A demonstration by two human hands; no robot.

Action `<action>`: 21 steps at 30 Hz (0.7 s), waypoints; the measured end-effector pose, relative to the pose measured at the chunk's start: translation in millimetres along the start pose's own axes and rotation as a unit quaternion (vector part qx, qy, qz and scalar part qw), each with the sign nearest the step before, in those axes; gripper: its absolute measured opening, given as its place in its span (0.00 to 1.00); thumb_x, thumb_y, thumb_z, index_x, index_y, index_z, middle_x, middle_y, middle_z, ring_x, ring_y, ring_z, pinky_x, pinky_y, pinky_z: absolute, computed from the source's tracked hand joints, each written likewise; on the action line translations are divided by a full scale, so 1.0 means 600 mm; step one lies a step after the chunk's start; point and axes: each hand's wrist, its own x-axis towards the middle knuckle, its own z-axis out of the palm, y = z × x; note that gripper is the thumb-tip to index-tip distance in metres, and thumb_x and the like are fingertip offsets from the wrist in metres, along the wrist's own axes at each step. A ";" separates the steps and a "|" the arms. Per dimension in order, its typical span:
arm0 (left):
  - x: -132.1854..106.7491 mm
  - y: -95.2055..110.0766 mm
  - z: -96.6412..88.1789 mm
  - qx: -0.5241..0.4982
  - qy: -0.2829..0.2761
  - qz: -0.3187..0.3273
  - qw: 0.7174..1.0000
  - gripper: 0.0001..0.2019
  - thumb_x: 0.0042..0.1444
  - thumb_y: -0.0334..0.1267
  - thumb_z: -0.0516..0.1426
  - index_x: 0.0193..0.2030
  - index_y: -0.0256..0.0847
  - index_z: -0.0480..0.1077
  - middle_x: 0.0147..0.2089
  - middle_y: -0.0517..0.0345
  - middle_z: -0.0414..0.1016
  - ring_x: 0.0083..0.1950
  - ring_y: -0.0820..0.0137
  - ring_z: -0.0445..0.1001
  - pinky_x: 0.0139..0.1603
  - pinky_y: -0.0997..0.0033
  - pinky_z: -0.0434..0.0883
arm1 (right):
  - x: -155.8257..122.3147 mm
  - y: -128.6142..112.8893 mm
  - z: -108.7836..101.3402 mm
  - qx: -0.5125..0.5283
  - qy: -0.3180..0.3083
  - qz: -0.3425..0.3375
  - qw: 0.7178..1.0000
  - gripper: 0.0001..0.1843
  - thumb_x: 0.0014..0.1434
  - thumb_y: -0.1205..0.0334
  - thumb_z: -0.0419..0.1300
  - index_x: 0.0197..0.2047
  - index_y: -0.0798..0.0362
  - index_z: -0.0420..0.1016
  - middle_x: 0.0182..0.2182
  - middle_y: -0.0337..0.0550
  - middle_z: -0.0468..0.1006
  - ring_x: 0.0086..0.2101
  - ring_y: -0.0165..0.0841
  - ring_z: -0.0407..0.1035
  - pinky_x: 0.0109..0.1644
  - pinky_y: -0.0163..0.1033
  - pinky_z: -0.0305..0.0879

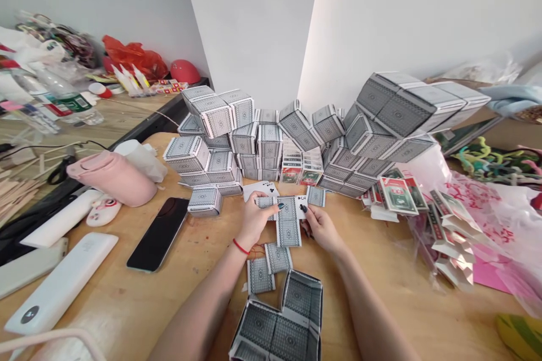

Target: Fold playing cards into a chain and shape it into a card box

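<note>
My wooden worktop (118,299) carries a bank of cubes folded from grey-backed playing cards (258,141), stacked against the white wall (249,22). Nearest me sits an open-topped card box (275,330), with a smooth black phone (158,234) and a matte pink flask (112,177) off to the left. My left hand (254,220) is curled, holding flat grey-patterned cards (288,225). My right hand (319,228) is half closed, pinching the glossy three of clubs (301,206) at its edge. A thin red string (241,246) circles my left wrist.
</note>
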 end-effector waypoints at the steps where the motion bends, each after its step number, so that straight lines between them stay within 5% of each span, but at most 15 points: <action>1: -0.001 0.001 0.001 0.006 0.005 0.000 1.000 0.21 0.31 0.33 0.65 0.34 0.39 0.61 0.27 0.65 0.68 0.27 0.74 0.67 0.28 0.75 0.63 | 0.000 -0.001 0.000 -0.002 -0.005 0.002 1.000 0.21 0.56 0.42 0.46 0.23 0.50 0.54 0.13 0.31 0.57 0.14 0.25 0.52 0.18 0.31 0.51; 21: -0.004 0.002 0.004 0.077 0.023 0.013 0.997 0.19 0.31 0.34 0.65 0.30 0.39 0.62 0.26 0.65 0.66 0.28 0.74 0.65 0.27 0.76 0.61 | -0.005 0.004 0.002 -0.059 0.003 0.034 0.998 0.20 0.58 0.47 0.47 0.21 0.50 0.56 0.13 0.33 0.61 0.13 0.26 0.55 0.17 0.32 0.51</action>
